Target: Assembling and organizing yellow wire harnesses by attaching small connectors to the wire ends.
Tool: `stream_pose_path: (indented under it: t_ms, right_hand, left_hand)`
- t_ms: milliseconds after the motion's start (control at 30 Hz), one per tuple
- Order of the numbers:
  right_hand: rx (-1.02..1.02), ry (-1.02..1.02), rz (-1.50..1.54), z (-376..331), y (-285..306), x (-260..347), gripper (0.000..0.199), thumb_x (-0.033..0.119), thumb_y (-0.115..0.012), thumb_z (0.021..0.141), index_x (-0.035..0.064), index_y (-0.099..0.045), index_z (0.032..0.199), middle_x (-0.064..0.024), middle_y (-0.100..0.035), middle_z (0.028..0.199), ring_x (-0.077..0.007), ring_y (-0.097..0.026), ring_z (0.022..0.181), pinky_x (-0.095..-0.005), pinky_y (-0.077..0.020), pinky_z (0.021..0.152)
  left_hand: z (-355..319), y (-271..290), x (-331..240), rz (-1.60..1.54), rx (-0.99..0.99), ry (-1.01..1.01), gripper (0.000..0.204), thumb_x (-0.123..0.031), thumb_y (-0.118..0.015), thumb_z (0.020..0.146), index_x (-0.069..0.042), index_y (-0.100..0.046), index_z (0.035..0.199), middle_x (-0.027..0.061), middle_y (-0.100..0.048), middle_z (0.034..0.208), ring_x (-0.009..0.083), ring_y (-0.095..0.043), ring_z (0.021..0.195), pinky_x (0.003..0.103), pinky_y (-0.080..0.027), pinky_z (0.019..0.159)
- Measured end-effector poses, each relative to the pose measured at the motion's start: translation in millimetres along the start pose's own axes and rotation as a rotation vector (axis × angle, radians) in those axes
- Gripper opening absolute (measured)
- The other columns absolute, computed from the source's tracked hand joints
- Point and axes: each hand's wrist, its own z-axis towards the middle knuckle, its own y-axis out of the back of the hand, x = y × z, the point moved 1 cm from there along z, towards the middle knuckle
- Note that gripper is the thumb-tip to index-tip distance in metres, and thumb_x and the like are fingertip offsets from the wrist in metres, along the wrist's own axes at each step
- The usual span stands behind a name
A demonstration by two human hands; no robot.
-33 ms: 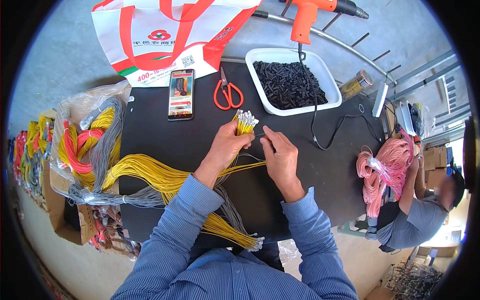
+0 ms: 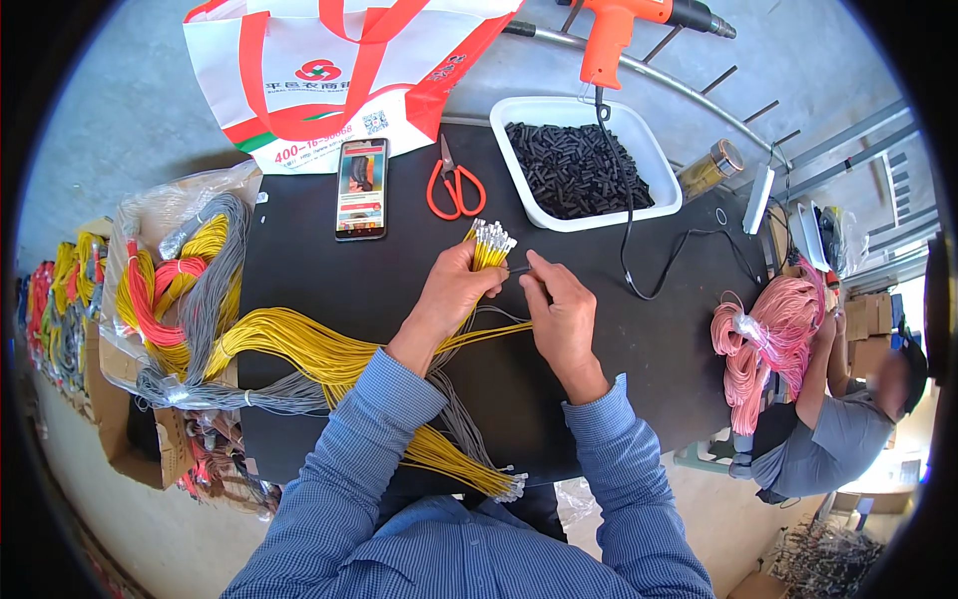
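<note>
My left hand (image 2: 458, 292) is closed around a bundle of yellow wires (image 2: 485, 256), just below the white connectors (image 2: 492, 238) at their ends. Close beside it, my right hand (image 2: 561, 317) pinches a thin dark piece (image 2: 519, 269) between thumb and forefinger; whether it is a tube or a wire is too small to tell. Long yellow wires (image 2: 289, 339) and grey wires (image 2: 289, 391) run across the black table (image 2: 639, 379) from the left, under my left forearm. More white connector ends (image 2: 511, 487) lie by the table's near edge.
Red-handled scissors (image 2: 456, 190), a phone (image 2: 361, 190) and a white tub (image 2: 559, 222) of short black tubes lie beyond my hands. An orange heat gun (image 2: 611, 45) hangs behind, its cord (image 2: 689, 235) on the table. Pink wires (image 2: 763, 339) lie right, near another person (image 2: 838, 439).
My right hand has shifted very slightly to the right. My left hand and the wire bundle look the same.
</note>
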Motion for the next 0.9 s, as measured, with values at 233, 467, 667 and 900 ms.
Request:
stream_pose_path:
  t_ms: [233, 467, 667, 900]
  right_hand:
    - [0.047, -0.918, 0.899, 11.3, 31.1, -9.4, 0.016, 0.010, -0.068, 0.100, -0.0009, -0.066, 0.112, 0.0019, -0.057, 0.076, 0.0000, -0.037, 0.052, -0.0186, -0.0273, 0.045]
    - [0.217, -0.736, 0.532, 11.2, 13.0, -2.4, 0.025, 0.010, -0.075, 0.095, -0.0038, -0.069, 0.114, 0.0027, -0.058, 0.077, -0.0011, -0.043, 0.054, -0.0202, -0.0301, 0.045]
    - [0.139, -0.667, 0.483, 10.5, -2.8, -3.7, 0.013, 0.008, -0.075, 0.093, -0.0020, -0.074, 0.101, 0.0026, -0.061, 0.077, -0.0011, -0.044, 0.054, -0.0207, -0.0302, 0.044]
    - [0.170, -0.680, 0.461, 12.4, 1.9, -4.3, 0.012, 0.007, -0.074, 0.094, -0.0021, -0.074, 0.100, 0.0026, -0.061, 0.077, -0.0010, -0.043, 0.054, -0.0209, -0.0294, 0.044]
  left_hand:
    - [0.6, 0.3, 0.2, -0.012, 0.024, 0.003, 0.012, 0.002, -0.069, 0.089, 0.002, -0.063, 0.100, 0.0027, -0.061, 0.086, 0.0105, -0.057, 0.072, 0.026, -0.047, 0.064]
    - [0.5, -0.1, 1.3, 0.079, 0.034, -0.008, 0.012, 0.002, -0.069, 0.089, 0.001, -0.063, 0.100, 0.0016, -0.061, 0.085, 0.0087, -0.056, 0.071, 0.025, -0.047, 0.064]
    - [0.8, 0.5, 2.6, 0.082, 0.034, -0.016, 0.013, 0.001, -0.070, 0.088, 0.000, -0.064, 0.100, 0.0011, -0.061, 0.083, 0.0082, -0.056, 0.071, 0.025, -0.047, 0.064]
    - [0.2, 0.4, 2.2, 0.077, 0.040, -0.019, 0.013, 0.001, -0.070, 0.088, 0.001, -0.064, 0.100, 0.0011, -0.062, 0.084, 0.0082, -0.057, 0.072, 0.025, -0.048, 0.064]
